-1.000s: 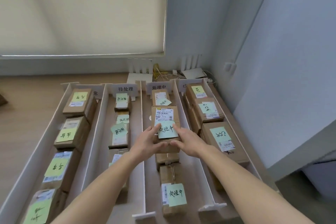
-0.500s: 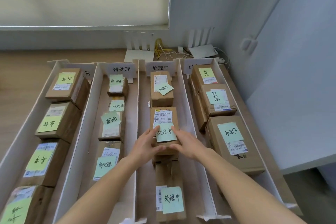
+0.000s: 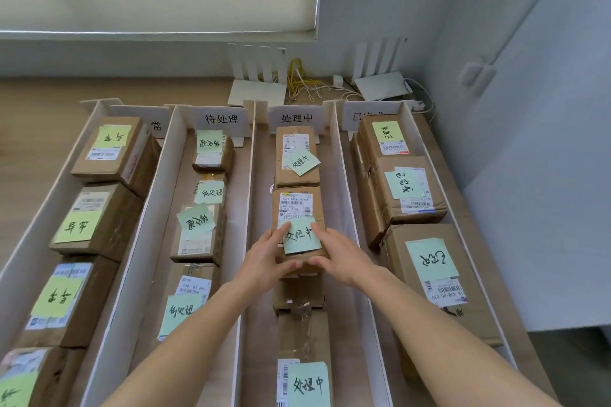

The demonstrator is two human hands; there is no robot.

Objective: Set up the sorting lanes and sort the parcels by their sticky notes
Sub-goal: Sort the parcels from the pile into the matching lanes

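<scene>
Both hands have barely shifted: left hand [image 3: 267, 261] and right hand [image 3: 344, 258] grip the parcel [image 3: 297, 225] at frame centre. Keep it square between the dividers [image 3: 344, 208], note [image 3: 301, 236] up.

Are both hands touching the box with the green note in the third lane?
Touching. The head view shows the left hand and right hand gripping the near end of the box, with fingers lying on its sticky note.
</scene>
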